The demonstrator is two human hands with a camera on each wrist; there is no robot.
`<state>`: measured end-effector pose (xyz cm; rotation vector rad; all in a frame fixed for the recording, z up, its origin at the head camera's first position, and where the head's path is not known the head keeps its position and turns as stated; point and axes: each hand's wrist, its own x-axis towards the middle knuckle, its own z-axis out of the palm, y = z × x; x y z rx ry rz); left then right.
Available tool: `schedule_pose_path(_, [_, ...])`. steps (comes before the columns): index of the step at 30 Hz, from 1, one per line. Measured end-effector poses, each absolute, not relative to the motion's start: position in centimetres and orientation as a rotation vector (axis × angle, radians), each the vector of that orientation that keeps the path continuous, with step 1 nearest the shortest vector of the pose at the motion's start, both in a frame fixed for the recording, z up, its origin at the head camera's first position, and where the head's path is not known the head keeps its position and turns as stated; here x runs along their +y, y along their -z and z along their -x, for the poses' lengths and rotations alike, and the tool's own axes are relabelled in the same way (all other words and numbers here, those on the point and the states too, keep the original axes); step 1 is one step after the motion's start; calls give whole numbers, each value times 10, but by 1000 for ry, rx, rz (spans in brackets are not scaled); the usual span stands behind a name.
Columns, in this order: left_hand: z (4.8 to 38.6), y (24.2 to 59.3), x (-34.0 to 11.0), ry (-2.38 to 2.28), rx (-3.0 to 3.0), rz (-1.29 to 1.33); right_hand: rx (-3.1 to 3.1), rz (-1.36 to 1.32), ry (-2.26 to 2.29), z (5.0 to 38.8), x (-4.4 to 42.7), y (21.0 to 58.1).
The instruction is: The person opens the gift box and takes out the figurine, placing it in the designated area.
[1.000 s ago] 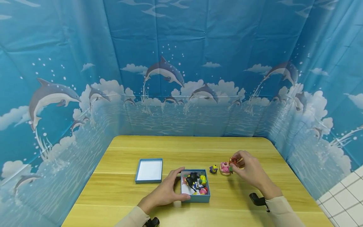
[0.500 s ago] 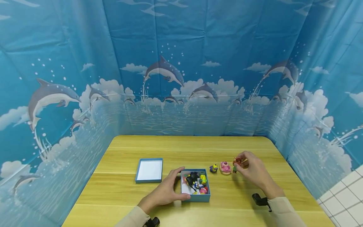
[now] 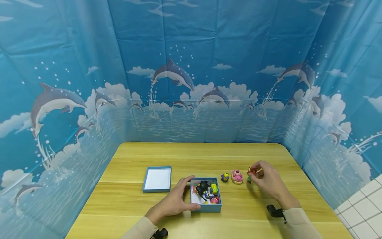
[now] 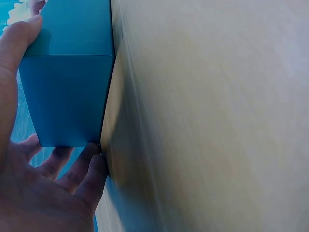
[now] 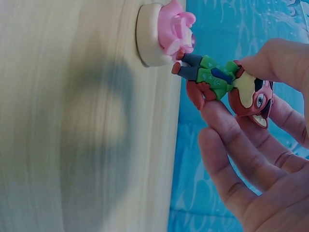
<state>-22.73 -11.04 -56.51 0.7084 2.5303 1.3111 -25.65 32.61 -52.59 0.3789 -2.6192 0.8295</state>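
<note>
A: What lay farthest left?

B: A shallow blue tray (image 3: pixel 157 179), white inside. It sat on the wooden table (image 3: pixel 128 202), a little way to the left of the blue box (image 3: pixel 206 208).

A: And the left hand (image 3: pixel 173 200)?

B: That came next, at the box's left side. It was grasping the box, thumb on the near wall, fingers reaching round toward the far one.

A: What did you see inside the box?

B: A jumble. A black figure (image 3: pixel 203 188) lay near the middle, a yellow figure (image 3: pixel 213 189) toward the right wall, and a pink-and-red figure (image 3: pixel 214 200) in the near right corner. The smaller pieces among them I couldn't make out.

A: What about right of the box?

B: Just beside its far right corner was a yellow-and-purple figure (image 3: pixel 225 177). Farther right of the box stood a pink figure (image 3: pixel 237 177) on a pale, round base.

A: Where was the fox figure (image 5: pixel 217 77)?

B: Right of the box too, farther out than the pink one. The right hand (image 3: pixel 268 181) had it pinched upright between thumb and fingers, green shirt and blue tie showing. Whether its feet touched the table, I couldn't tell.

A: Anything else?

B: A dolphin-printed curtain (image 3: pixel 191 124) hung behind the box, and white tiles (image 3: pixel 362 204) showed far to its right.
</note>
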Motion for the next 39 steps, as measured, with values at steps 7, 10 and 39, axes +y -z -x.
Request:
schedule_pose_path(7, [227,565,-111,-1308,2531,-708,-2645,-350,-852,257,330,531])
schedule_pose_path(10, [227,565,-111,-1306,2530,-706,-2640,-354,-847,259,331,534])
schedule_pose_path(39, [230,570,-111,-1290,2539,-709,-2626,-345,-860,266,327,552])
